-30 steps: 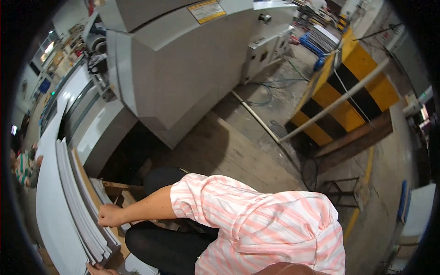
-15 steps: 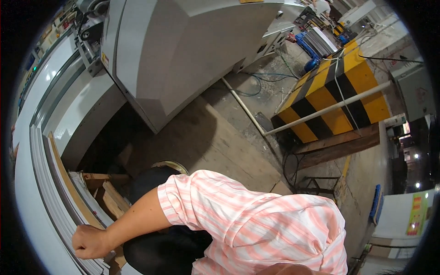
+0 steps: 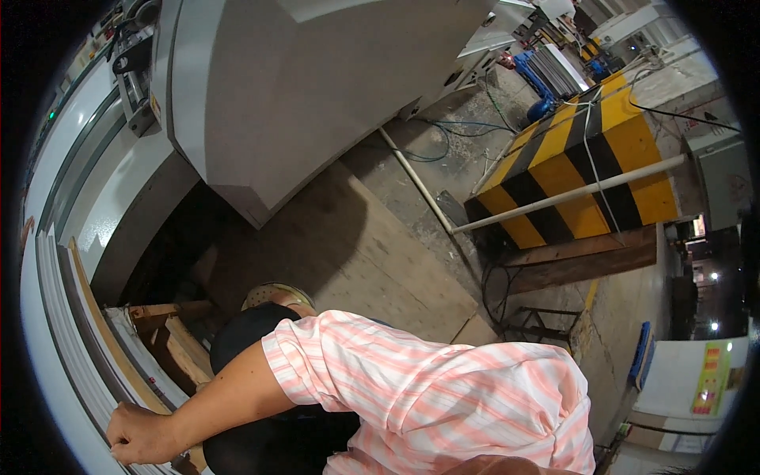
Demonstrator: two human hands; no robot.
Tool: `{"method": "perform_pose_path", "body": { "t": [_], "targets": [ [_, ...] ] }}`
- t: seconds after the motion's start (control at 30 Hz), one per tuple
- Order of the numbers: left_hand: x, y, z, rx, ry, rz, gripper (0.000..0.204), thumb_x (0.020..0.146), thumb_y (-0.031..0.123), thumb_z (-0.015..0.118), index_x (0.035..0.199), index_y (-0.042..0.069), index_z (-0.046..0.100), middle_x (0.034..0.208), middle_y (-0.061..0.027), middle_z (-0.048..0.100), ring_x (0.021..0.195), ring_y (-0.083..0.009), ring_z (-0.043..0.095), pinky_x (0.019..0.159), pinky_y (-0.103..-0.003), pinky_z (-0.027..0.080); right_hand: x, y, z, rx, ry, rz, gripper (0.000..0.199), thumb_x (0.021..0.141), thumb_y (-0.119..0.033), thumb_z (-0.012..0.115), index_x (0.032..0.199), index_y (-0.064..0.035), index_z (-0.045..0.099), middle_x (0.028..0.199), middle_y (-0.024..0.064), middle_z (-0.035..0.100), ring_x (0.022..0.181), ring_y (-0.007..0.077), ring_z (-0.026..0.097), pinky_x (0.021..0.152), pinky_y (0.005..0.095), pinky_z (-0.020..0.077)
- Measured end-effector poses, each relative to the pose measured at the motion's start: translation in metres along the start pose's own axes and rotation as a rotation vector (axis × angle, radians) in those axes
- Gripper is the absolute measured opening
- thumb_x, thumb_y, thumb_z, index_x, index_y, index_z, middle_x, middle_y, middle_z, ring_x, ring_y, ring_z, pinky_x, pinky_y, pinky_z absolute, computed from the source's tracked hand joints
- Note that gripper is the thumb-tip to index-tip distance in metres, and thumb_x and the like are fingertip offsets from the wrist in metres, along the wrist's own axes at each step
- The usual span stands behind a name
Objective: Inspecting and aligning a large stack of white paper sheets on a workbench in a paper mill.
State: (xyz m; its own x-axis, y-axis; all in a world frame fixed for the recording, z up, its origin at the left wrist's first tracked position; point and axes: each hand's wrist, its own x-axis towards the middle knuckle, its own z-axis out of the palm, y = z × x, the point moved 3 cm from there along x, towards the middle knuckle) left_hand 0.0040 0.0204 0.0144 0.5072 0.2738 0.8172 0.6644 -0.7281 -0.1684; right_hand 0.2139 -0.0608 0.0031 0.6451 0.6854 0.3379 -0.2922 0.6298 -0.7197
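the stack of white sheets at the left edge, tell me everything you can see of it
The stack of white sheets runs as a long curved band along the left rim of the head view, many thin flat boards seen edge-on, pale grey-white, with one brownish board among them. It looks like card or thin panel. Beside it are wooden blocks and a large grey machine housing. One hand, closed into a fist, rests on the stack's lower end; which hand it is cannot be told. The stack's far end runs out of sight.

One bare forearm, in a rolled pink-striped sleeve [image 3: 380,380], reaches from the lower right across to the lower left, elbow bent, ending in a hand [image 3: 138,434] curled into a closed fist, knuckles up; which hand it is cannot be told, no other shows.
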Motion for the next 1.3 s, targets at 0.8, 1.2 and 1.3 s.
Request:
{"method": "perform_pose_path", "body": {
  "t": [0.8,1.2,1.3],
  "targets": [
    [0.035,0.139,-0.046,-0.342,-0.300,-0.339,0.047,0.092,0.035,0.041,0.119,-0.004,0.044,0.112,-0.0199,0.046,0.102,-0.0305,0.045,0.087,-0.041,0.035,-0.011,-0.022,-0.016,0.084,-0.146,0.146,0.018,0.068,-0.009,0.055,0.057,0.0012,0.065,0.053,0.0099,0.061,0.043,0.0132,0.057,0.041,0.0276,0.0457],
    [0.025,0.104,-0.051,-0.399,-0.264,-0.700,0.037,0.088,0.026,0.048,0.110,-0.004,0.052,0.108,-0.0197,0.052,0.096,-0.0269,0.049,0.083,-0.036,0.039,-0.006,0.013,-0.015,-0.237,-0.010,-0.015,0.023,0.062,-0.012,0.055,0.048,0.0053,0.049,0.044,0.0182,0.043,0.038,0.0254,0.040,0.044,0.0378,0.0352],
    [0.027,0.093,-0.048,-0.432,-0.239,-0.788,0.035,0.087,0.024,0.050,0.108,-0.004,0.054,0.107,-0.0197,0.053,0.095,-0.0260,0.050,0.082,-0.035,0.040,-0.002,0.022,-0.019,-0.311,0.003,-0.022,0.023,0.062,-0.013,0.055,0.048,0.0047,0.050,0.045,0.0188,0.045,0.039,0.0291,0.041,0.045,0.0393,0.0365]
  ]
}}
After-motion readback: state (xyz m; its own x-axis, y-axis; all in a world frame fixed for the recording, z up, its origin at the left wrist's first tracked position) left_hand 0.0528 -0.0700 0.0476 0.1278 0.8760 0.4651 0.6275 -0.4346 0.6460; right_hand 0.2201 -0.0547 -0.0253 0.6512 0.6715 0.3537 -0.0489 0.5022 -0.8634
